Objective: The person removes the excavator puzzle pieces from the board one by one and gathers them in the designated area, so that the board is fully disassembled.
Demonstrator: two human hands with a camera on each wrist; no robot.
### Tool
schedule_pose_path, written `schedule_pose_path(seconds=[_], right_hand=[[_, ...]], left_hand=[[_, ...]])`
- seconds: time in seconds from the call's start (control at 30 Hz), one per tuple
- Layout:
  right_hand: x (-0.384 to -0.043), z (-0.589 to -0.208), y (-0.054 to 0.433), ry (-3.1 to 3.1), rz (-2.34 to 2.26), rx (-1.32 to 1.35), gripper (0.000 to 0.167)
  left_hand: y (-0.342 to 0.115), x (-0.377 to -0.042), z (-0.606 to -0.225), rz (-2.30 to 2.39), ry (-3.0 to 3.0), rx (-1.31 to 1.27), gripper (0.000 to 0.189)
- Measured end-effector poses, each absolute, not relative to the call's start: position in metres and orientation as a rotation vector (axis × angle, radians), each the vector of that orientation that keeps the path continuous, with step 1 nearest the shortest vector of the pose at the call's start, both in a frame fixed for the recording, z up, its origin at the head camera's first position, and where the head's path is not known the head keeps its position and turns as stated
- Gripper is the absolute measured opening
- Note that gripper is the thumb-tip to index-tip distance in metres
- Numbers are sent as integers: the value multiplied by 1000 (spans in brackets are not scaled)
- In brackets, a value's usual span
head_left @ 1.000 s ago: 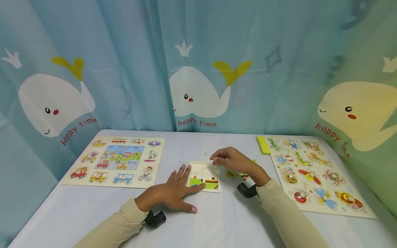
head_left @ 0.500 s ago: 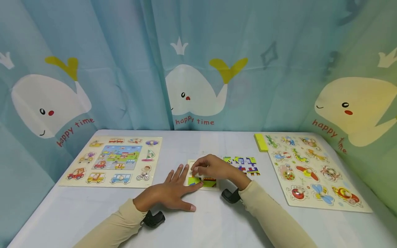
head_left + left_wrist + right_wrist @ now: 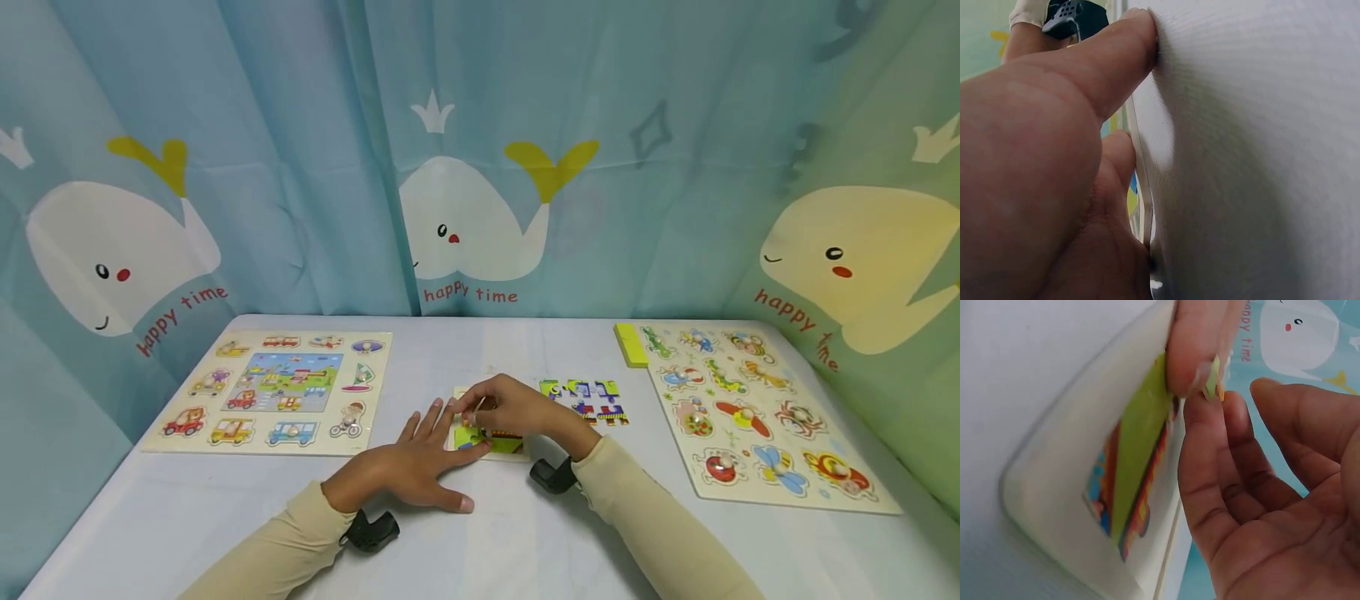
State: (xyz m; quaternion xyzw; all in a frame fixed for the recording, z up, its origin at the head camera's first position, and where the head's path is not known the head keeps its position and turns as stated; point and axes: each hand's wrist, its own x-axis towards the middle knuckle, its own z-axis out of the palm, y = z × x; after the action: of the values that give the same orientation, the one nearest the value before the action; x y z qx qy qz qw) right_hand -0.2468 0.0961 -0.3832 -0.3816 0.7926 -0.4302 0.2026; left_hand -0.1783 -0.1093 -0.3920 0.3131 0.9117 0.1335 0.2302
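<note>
A small jigsaw tray (image 3: 508,457) lies on the table, its lower part filled with green and red puzzle pieces (image 3: 1138,444). My left hand (image 3: 416,467) lies spread flat at the tray's left side, with one finger across the assembled part. My right hand (image 3: 513,406) is over the tray's left part and pinches a small green jigsaw piece (image 3: 1212,380). Its fingertips are close by the left hand's fingertips. The held piece is mostly hidden by fingers. Several loose jigsaw pieces (image 3: 606,390) lie in rows to the right of the tray.
A vehicle knob puzzle board (image 3: 380,367) lies at the left. An insect knob puzzle board (image 3: 795,492) lies at the right, with a yellow block (image 3: 631,346) by its upper left corner. A whale-print curtain (image 3: 480,100) stands behind the table.
My right hand has moved left from the tray's upper right corner to its left part, uncovering the loose pieces. The left hand stays put. The head view has shifted slightly.
</note>
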Motion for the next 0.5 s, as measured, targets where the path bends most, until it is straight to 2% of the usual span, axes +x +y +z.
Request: schedule_pose_path(seconds=[0.1, 0.33, 0.5], right_hand=[[-247, -384, 95, 2181, -1211, -1065, 24], [-246, -384, 95, 2144, -1159, -1024, 15], [-248, -382, 95, 2234, -1168, -1077, 20]], left_hand=[[-109, -179, -392, 372, 2504, 862, 76], [-109, -178, -392, 377, 2504, 871, 75], [-109, -178, -392, 376, 2504, 860, 75]])
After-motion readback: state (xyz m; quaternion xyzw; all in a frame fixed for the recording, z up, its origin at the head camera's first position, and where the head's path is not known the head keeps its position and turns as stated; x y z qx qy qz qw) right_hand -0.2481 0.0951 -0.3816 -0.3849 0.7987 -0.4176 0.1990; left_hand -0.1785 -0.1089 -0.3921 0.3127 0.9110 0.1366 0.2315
